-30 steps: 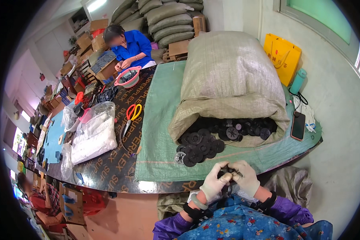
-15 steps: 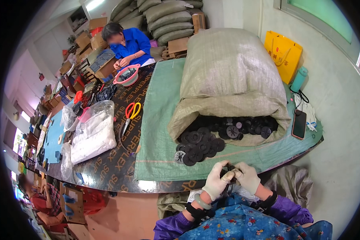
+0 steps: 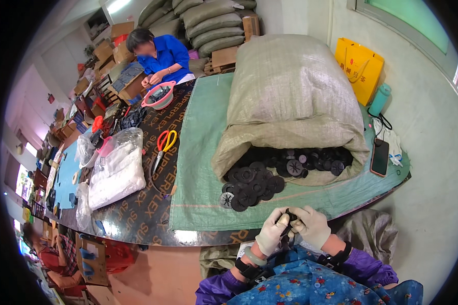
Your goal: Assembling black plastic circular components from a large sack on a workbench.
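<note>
Black plastic disc point(image 3: 290, 219), small, stiff and likely light, is pinched at its rim by closed fingers of left hand point(image 3: 272, 231) and right hand point(image 3: 313, 226); sack point(image 3: 290, 101) at twelve o'clock.

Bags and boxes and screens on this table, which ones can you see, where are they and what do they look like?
Big woven sack: grey-green, lying open-mouthed on the green mat, black round parts spilling out.
Yellow paper bag: by the wall, behind the sack.
Phone: dark screen, flat at the table's right edge.
Clear plastic bags: white contents, left side.
Cardboard boxes: brown, stacked far left.
</note>
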The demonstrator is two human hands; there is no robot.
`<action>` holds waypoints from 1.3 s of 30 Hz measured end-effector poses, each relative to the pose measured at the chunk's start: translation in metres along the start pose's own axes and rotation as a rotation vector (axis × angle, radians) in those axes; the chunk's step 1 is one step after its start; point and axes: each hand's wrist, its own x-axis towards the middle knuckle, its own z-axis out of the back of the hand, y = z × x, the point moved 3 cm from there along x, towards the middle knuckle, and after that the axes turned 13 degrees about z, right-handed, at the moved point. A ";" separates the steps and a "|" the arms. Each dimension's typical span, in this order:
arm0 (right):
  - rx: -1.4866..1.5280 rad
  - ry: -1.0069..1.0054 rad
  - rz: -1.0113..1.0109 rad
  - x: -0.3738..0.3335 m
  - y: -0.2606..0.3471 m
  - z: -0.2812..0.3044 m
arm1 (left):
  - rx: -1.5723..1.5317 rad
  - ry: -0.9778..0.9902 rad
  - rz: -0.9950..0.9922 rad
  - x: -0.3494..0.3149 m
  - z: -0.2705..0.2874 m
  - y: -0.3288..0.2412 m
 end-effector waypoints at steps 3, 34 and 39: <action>-0.059 0.019 0.055 -0.001 -0.002 0.000 | 0.037 0.065 0.053 -0.001 0.002 0.000; -0.273 -0.151 -0.088 0.024 -0.057 0.006 | -0.345 -0.048 -0.060 0.015 0.024 -0.025; -0.352 -0.135 -0.090 0.057 -0.071 0.012 | 1.239 -0.607 -0.588 0.037 0.014 -0.059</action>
